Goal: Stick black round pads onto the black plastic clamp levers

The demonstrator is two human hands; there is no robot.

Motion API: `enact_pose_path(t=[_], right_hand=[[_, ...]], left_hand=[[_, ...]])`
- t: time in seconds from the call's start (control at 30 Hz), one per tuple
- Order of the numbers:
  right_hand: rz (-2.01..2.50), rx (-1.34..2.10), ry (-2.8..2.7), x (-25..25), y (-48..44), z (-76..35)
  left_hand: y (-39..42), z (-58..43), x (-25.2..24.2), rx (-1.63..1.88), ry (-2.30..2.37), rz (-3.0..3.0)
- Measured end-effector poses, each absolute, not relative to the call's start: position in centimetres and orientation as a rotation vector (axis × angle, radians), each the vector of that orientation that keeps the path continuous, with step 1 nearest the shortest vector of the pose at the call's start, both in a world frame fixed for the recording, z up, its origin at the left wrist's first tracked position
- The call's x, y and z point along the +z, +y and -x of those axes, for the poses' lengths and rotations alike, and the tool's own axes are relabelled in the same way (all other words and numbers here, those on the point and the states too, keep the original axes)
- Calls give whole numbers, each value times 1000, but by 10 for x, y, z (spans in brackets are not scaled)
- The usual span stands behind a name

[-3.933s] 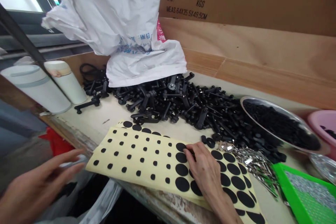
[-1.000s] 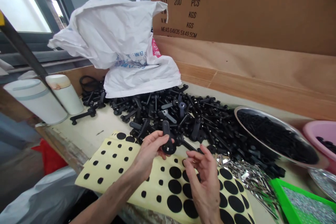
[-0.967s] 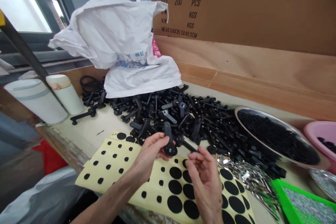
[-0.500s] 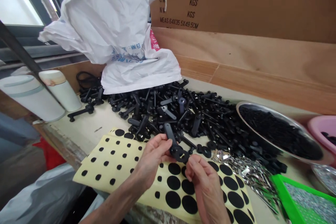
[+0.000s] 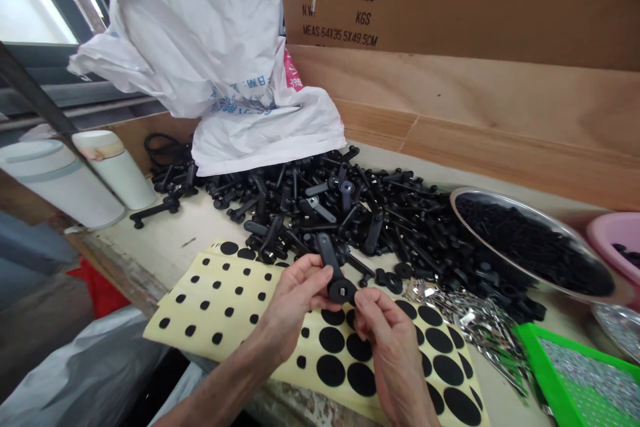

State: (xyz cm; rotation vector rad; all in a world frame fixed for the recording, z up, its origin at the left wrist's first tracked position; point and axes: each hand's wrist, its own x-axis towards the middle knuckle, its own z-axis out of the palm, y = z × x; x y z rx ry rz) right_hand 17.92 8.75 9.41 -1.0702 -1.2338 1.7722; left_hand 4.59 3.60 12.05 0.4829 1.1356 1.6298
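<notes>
My left hand pinches a black plastic crank-like arm between thumb and fingers. Its long end points up and away, and its round end faces me with a small silvery square in the middle. At the right edge of that round end, the fingertips of my right hand are pressed together; whether they grip the rim or a thin piece on it cannot be made out. Below both hands lies a pale yellow backing sheet with small black dots on the left and large black discs on the right.
Behind my hands spreads a heap of black arms, under a white sack. To the right are loose metal clips, a steel bowl of black parts, a pink basin and a green tray. Two pale bottles stand left.
The round end now shows a silvery square at its centre, where a narrow slot showed before. Both hands stay close together at nearly the same place; the view has tilted slightly down.
</notes>
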Motion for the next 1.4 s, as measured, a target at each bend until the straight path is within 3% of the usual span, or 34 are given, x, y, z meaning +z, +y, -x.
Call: enact_pose_path(t=[1.4], right_hand=[[1187,1722,-1166,95,86,-178]], left_hand=[[36,-54,120,1622,1110,-436]])
